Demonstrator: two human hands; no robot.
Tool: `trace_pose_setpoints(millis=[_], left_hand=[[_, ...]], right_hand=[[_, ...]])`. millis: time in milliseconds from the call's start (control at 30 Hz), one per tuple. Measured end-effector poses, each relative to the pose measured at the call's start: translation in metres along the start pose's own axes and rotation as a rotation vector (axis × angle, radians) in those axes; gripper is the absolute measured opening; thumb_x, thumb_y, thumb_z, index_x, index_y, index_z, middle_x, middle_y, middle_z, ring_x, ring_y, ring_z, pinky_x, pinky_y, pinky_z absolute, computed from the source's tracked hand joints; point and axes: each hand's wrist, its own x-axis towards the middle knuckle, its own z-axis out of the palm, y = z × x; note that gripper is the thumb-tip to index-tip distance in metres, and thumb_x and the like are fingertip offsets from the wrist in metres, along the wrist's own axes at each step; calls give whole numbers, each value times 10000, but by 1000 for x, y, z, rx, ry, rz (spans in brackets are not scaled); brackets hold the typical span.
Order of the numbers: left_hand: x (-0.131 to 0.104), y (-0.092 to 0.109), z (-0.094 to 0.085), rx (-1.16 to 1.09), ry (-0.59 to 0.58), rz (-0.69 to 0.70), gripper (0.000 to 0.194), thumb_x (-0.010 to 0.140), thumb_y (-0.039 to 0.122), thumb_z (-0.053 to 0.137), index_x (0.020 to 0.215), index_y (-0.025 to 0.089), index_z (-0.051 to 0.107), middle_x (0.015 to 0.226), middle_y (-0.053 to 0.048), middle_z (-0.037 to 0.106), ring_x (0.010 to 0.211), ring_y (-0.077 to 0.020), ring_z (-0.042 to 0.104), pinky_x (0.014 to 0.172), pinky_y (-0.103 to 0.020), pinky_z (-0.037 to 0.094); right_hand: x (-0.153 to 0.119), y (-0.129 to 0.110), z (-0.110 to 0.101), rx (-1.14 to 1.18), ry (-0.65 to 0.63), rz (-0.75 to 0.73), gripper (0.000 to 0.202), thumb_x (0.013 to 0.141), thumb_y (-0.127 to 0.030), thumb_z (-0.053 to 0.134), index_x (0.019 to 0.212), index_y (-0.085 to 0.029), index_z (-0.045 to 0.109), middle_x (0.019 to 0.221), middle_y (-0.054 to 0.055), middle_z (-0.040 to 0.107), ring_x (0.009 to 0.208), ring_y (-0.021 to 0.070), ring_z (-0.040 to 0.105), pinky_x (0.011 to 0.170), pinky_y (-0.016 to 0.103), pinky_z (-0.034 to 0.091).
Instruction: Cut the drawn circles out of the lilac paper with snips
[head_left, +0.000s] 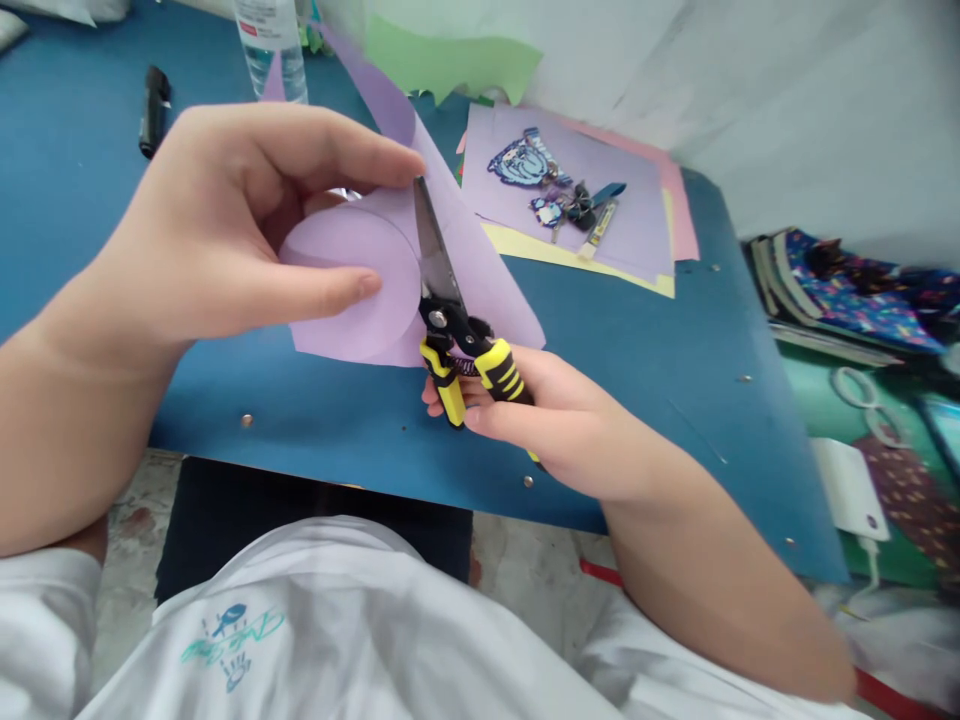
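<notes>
My left hand (225,220) grips a sheet of purple paper (480,250), its thumb lying on top and its fingers bent behind or along the far edge. A round outline is drawn on the paper near the thumb. In my right hand (555,410) is a pair of scissors (442,300) with yellow and black handles and a spring between them. The blades point away from me and lie along the right side of the drawn circle, the tip touching or almost touching my left index finger. Paper partly hides the lower blade.
On the blue table (337,430) stand a clear water bottle (270,45) and a black marker (154,112). Coloured sheets (637,225) carry a bunch of keys and charms (574,205). Torn green paper (450,60) leans by the wall. A white charger (847,490) and books (795,280) lie right.
</notes>
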Motion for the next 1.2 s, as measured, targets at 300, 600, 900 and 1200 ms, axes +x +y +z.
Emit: trace_pose_setpoints(millis=[300, 600, 900, 1200], left_hand=[[1, -3, -1, -19, -66, 52, 790, 823, 444, 1093, 1510, 187, 799, 1521, -51, 817, 1506, -348, 755, 1329, -526, 643], [4, -14, -2, -54, -47, 135, 847, 711, 433, 1150, 1458, 178, 846, 1408, -98, 856, 1366, -356, 820, 1163, -468, 734], [2, -2, 2, -80, -50, 21, 766, 795, 333, 1116, 1467, 111, 824, 1484, -134, 819, 1469, -382, 760, 1296, -523, 662], [4, -11, -5, -36, -109, 124, 851, 734, 336, 1138, 1504, 162, 819, 1474, -112, 831, 1455, -397, 772, 1265, -509, 680]], right_hand=[[-1, -1, 2, -94, -10, -7, 179, 847, -358, 756, 991, -254, 776, 1001, 15, 831, 963, 272, 741, 861, 413, 586], [0, -3, 4, -123, 2, -21, 165, 829, -382, 739, 942, -262, 745, 930, 14, 799, 956, 287, 737, 824, 424, 572], [-1, -2, 3, -161, 7, -43, 161, 838, -344, 717, 960, -244, 746, 971, 29, 812, 949, 283, 735, 836, 427, 568], [-1, 3, 0, -171, -4, -44, 90, 878, -322, 720, 949, -271, 741, 944, 11, 791, 955, 290, 749, 888, 450, 612]])
